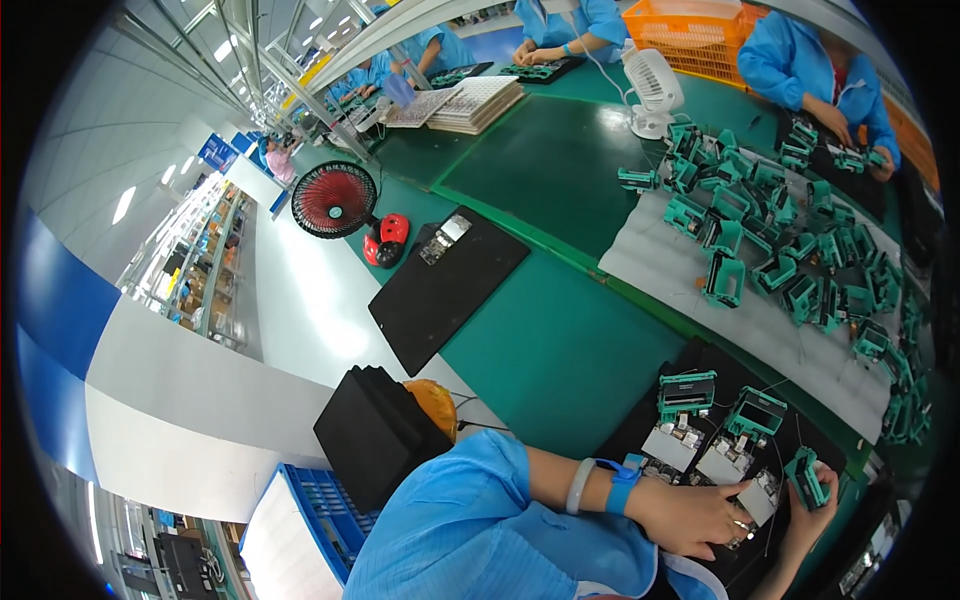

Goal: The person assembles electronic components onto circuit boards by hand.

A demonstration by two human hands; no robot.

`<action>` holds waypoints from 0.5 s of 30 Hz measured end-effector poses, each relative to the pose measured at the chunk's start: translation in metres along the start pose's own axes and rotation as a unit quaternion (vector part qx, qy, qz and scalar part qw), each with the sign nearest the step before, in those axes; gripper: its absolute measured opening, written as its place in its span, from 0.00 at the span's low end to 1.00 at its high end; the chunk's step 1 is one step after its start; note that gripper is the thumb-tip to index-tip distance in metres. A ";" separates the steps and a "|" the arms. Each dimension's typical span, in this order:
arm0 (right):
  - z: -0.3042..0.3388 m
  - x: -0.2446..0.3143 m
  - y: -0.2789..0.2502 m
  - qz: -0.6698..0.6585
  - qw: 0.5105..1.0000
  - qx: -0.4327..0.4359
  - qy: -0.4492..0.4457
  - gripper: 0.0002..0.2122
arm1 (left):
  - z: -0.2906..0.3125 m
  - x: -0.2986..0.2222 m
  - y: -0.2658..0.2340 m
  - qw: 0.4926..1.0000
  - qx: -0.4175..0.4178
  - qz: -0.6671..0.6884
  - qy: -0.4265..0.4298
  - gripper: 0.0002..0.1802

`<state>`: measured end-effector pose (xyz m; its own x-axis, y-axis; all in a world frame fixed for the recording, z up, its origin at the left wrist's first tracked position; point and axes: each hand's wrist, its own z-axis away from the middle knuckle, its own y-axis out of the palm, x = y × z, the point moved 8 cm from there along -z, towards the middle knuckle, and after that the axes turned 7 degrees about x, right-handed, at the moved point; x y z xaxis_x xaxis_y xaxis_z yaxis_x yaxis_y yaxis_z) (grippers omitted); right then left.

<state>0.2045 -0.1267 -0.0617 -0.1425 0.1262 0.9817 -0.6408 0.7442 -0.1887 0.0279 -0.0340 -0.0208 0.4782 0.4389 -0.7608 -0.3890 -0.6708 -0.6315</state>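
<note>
Now left hand (700, 515) pins circuit board (760, 497); right hand (815, 505) grips green frame (806, 478).

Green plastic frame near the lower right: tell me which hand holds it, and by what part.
The right hand holds the green plastic frame from below, fingers around its lower end.

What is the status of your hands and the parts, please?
Left hand on a circuit board. Right hand holds a green frame. More frames beyond, nothing blocking.
</note>
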 end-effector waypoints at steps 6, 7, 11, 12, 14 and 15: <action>0.008 0.021 -0.003 0.086 0.996 -0.019 0.012 0.14 | -0.008 -0.010 -0.010 1.000 0.020 -0.007 0.009 0.22; 0.005 0.025 0.003 0.085 0.996 -0.010 0.023 0.15 | -0.005 -0.008 -0.013 1.000 0.017 0.001 0.006 0.21; -0.010 0.042 0.019 0.107 0.994 0.018 -0.013 0.16 | 0.004 -0.017 -0.025 0.998 -0.044 -0.034 -0.037 0.14; -0.008 0.039 0.015 0.080 0.997 0.010 -0.020 0.16 | 0.001 -0.026 -0.035 0.997 -0.073 -0.025 -0.024 0.11; -0.009 0.041 0.017 0.026 0.999 0.018 -0.005 0.15 | 0.000 -0.030 -0.043 0.993 -0.117 -0.017 -0.028 0.12; -0.008 0.037 0.014 0.025 1.000 0.014 -0.008 0.15 | -0.003 -0.032 -0.039 0.994 -0.107 -0.009 -0.013 0.12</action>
<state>0.1959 -0.1065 -0.0282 -0.1872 0.1515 0.9706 -0.6532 0.7187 -0.2382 0.0303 -0.0235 0.0291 0.4617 0.4646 -0.7556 -0.2027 -0.7741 -0.5998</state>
